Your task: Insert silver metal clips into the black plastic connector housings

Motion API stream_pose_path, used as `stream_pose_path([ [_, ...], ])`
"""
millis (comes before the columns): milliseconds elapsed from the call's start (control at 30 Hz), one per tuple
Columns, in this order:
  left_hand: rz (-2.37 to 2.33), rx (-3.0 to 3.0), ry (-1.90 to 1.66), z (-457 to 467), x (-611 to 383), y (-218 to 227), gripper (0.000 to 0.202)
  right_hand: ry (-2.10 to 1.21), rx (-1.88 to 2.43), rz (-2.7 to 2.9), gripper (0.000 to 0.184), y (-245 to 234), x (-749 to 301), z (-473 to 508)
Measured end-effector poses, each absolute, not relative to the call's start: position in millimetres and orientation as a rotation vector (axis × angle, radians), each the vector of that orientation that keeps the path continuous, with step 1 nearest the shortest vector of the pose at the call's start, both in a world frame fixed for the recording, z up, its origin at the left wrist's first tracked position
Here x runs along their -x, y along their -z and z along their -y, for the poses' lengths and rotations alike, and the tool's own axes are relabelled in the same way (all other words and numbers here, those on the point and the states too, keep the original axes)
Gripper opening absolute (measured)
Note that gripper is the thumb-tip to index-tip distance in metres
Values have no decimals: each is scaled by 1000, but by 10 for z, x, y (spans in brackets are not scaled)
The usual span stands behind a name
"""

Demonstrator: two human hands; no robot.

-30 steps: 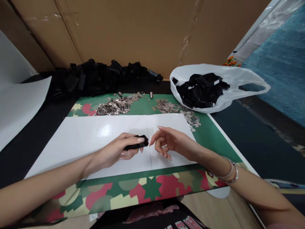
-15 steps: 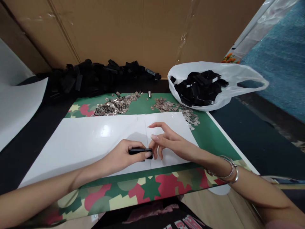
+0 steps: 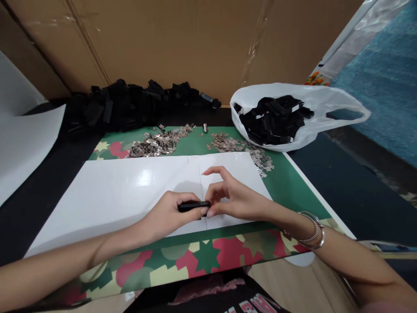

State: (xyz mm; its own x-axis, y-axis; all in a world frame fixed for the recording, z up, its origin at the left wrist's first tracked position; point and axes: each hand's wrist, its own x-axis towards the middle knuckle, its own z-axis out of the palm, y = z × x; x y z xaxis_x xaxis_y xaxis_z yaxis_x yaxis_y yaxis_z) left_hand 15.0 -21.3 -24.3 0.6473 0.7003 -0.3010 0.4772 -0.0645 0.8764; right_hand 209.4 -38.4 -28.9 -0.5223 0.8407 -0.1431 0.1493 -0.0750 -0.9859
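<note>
Your left hand (image 3: 169,214) is wrapped around the black piece (image 3: 189,206) above the white sheet (image 3: 114,187), your half-curled right hand (image 3: 236,198) is at its end, gripping or not I cannot tell, and uneven pushing may make the piece slip.

Black part (image 3: 189,206), white sheet (image 3: 114,187), green mat (image 3: 293,187) (red, cream and olive patterned edge (image 3: 231,254))

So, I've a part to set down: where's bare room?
Free: left on the sheet, between left metal pile and left arm; on the green mat, between bag and right arm. Crowded: between left grip and right grip; at the back, with the black heap.
</note>
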Motion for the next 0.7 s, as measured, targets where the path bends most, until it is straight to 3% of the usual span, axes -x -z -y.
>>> stream_pose_path([
  [267, -1053, -1878, -283, 276, -150, 302, 27, -1580, 1210, 1662, 60, 246, -2075, 408],
  [500, -1041, -2002, -326, 332, -184, 292, 18, -1519, 1326, 1723, 54, 207, -2065, 440],
  [700, -1040, -1934, -363, 300, -162, 281, 24, -1493, 1292, 1886, 78, 218, -2186, 392],
])
